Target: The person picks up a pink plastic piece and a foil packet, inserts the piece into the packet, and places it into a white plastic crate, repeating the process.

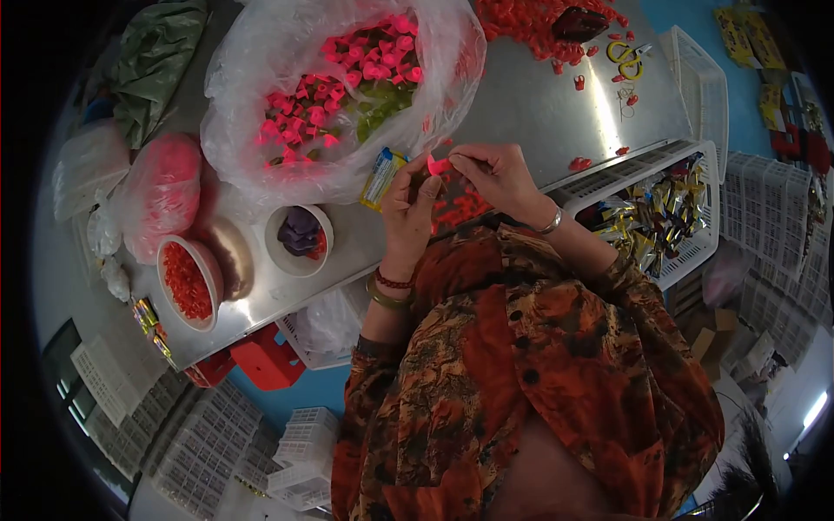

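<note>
Left hand (410, 201) and right hand (495, 176) both pinched shut on one small red plastic piece (439, 165), held just above the steel worktop (539, 113). Further back, clear bag (339, 87) stuffed with same red bits.

— Where are the hands?
— Both raised close together, wrists bent inward.
— And the fingers?
— Left hand (408, 201) curled; right hand (498, 174) pinching at its fingertips (453, 161), nearly touching the left.

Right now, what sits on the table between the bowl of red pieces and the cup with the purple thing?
In the head view, an empty-looking brownish bowl sits between the bowl of red pieces and the cup.
</note>
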`<state>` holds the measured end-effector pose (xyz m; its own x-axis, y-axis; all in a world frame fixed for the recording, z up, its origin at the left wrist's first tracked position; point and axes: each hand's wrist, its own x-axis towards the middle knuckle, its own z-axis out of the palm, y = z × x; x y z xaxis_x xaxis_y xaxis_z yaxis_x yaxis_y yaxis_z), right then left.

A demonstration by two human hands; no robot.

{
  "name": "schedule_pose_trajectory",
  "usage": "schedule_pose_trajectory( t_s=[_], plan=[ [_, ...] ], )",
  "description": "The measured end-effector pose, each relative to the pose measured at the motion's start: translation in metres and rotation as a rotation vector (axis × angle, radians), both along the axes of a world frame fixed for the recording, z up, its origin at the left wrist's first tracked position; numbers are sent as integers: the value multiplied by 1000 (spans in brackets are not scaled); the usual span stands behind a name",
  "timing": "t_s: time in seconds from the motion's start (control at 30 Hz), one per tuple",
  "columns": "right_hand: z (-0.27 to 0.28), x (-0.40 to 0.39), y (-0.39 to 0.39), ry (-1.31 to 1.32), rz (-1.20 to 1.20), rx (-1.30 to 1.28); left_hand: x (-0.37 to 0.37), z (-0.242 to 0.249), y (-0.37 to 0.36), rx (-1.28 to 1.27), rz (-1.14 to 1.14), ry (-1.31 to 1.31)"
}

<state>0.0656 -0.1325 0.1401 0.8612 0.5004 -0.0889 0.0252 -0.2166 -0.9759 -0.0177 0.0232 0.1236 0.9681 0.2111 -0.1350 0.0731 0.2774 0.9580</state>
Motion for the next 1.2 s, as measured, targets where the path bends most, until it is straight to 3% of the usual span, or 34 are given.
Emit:
schedule_pose_trajectory(
  t_s=[0.17,0.3,0.57,0.67,0.77,0.97,1.2],
  plan=[
    [-4,0,-4,148,75,72,-9,-4,3,-45,13,82],
    [-3,1,-5,404,106,248,-10,-5,0,172,54,-23],
    [-18,-3,-5,319,99,101,-15,-20,-3,397,47,-80],
    [-22,-2,-7,327,91,49,-19,-33,-1,265,-15,7],
    [-44,-3,-16,336,49,-3,-20,-25,-7,82,92,104],
    [-64,-7,-32,385,52,-42,-32,-114,29,837,190,93],
    [-70,-9,-28,405,56,-84,-10,-147,30,972,254,172]
  ],
)
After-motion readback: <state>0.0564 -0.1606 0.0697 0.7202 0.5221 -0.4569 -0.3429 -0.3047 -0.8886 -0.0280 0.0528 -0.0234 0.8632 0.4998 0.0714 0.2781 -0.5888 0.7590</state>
